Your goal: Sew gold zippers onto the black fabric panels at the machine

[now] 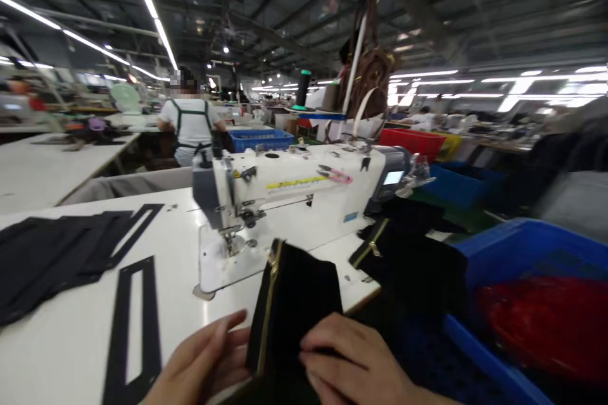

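A black fabric piece with a gold-toothed zipper along its left edge hangs in front of the sewing machine. My right hand pinches it at its lower right. On the zipper side, my left hand has its fingers stretched out and its thumb apart, the fingertips at the fabric's edge. Whether they bear on the fabric from behind is hidden. Just beyond stands the white sewing machine, its needle area up and left of the fabric.
Black frame-shaped pieces and overlapping dark panels lie on the white table. More black fabric with a zipper lies right of the machine. A blue crate holds something red. Pink-handled snips rest on the machine. A person works beyond.
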`<state>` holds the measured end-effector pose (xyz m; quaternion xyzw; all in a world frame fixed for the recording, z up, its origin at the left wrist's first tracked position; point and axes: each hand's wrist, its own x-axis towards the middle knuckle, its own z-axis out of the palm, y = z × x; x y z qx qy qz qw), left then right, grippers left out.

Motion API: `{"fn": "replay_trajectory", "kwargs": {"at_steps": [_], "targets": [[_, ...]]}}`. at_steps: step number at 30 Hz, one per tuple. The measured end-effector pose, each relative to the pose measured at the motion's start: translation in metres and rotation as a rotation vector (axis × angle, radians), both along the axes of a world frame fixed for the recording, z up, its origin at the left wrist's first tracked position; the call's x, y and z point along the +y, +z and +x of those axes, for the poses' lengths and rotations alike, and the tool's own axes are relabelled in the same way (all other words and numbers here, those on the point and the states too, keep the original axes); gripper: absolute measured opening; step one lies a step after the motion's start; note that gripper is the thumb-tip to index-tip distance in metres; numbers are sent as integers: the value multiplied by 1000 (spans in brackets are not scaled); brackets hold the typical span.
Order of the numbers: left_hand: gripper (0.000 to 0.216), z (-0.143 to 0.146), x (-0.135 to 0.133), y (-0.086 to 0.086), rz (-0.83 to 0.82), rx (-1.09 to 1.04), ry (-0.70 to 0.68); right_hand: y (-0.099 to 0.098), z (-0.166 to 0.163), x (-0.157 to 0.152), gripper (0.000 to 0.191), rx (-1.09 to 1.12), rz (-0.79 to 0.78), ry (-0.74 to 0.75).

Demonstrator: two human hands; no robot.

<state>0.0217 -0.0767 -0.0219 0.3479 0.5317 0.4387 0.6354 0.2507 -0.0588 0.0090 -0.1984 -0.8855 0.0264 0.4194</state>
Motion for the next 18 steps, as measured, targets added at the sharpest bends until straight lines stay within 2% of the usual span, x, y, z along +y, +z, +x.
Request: {"fn": "replay_trajectory", "kwargs": {"at_steps": [2, 5, 8, 10, 11, 12, 14, 16, 18], "targets": [[38, 5, 3, 7, -46, -184, -17, -18, -16, -7, 20, -45, -23, 110], [32, 5, 10, 15, -64, -245, -3, -28, -19, -7, 17, -147, -238, 153], [30, 1, 10, 19, -71, -196, -28, -24, -8, 6, 15, -151, -376, -6], [33, -1, 8, 19, -29, -131, -26, -20, -5, 20, 16, -106, -347, -167], [36, -1, 8, 18, -8, -93, -23, -18, -6, 27, 18, -103, -318, -194], [37, -1, 9, 17, 9, -55, -27, -16, -10, 34, 19, -123, -292, -170], [37, 1, 13, 16, 37, 8, -74, -11, -22, 48, 22, -224, -223, -23], [33, 3, 18, 16, 75, 53, -126, -6, -38, 58, 20, -366, -110, 119], [31, 3, 19, 17, 88, 77, -136, -3, -52, 63, 15, -486, 7, 183]]}}
